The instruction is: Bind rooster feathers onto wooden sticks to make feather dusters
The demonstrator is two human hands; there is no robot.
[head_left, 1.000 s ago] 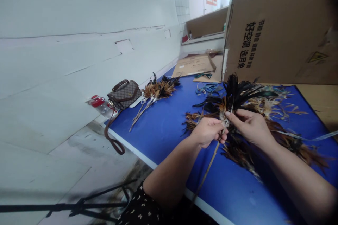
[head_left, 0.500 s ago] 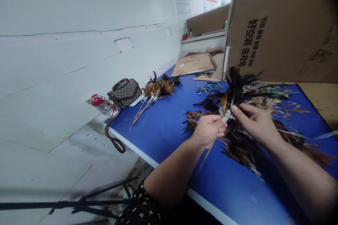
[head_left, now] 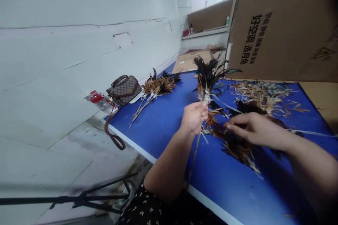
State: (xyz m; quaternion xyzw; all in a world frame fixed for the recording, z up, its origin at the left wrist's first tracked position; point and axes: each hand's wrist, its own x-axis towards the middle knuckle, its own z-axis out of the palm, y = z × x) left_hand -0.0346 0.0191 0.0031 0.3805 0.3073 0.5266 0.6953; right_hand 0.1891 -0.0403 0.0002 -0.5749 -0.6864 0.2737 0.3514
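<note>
My left hand point(head_left: 194, 117) is closed round the stick of a feather duster point(head_left: 207, 77) and holds it upright above the table. Black feathers fan out at its top, over lighter brown ones bound with white tape. A loose end of clear ribbon point(head_left: 228, 106) runs from the binding toward the right. My right hand point(head_left: 249, 128) is over a pile of brown feathers point(head_left: 237, 147), thumb and fingers pinched together at its edge. Whether a feather is between those fingertips is too blurred to make out.
Finished-looking feather dusters point(head_left: 161, 84) lie at the left beside a patterned handbag point(head_left: 125, 89) and a red-capped bottle point(head_left: 99, 100). Small pale feathers point(head_left: 264, 95) are spread near a large cardboard box point(head_left: 285, 31). A black tripod point(head_left: 84, 197) stands beside the blue table point(head_left: 163, 126).
My left hand has moved left with the duster, which is now more upright. My right hand has let go of the binding and moved down to the brown feathers.
</note>
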